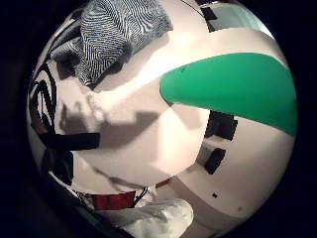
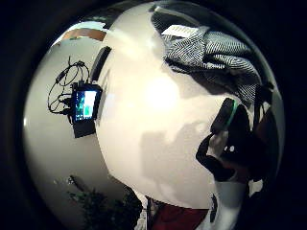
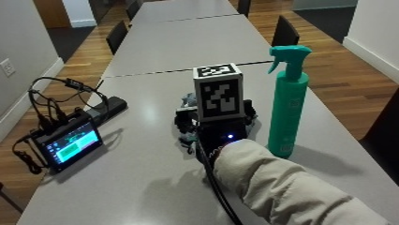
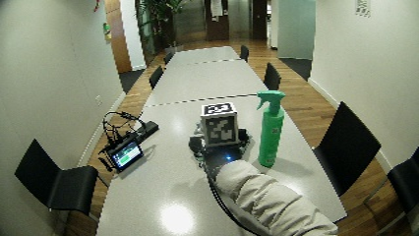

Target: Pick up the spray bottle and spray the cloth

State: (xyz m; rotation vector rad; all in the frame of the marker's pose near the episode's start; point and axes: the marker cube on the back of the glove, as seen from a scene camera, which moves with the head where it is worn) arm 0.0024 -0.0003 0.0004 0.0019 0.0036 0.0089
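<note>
Here the gloved right hand (image 3: 215, 129) hovers beside the spray bottle (image 3: 287, 110).

striped cloth (image 2: 211, 50) on white table (image 2: 158, 120) | screen device (image 2: 85, 106) at table edge

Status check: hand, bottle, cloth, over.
Right hand above table, bottle not gripped. Spray bottle upright beside it. Striped cloth ahead of hand. Nothing between.

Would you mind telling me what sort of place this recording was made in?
Most likely an office meeting room: long grey tables set end to end, black chairs along the sides, a wooden floor and plain walls. A green spray bottle stands on the nearest table.
</note>
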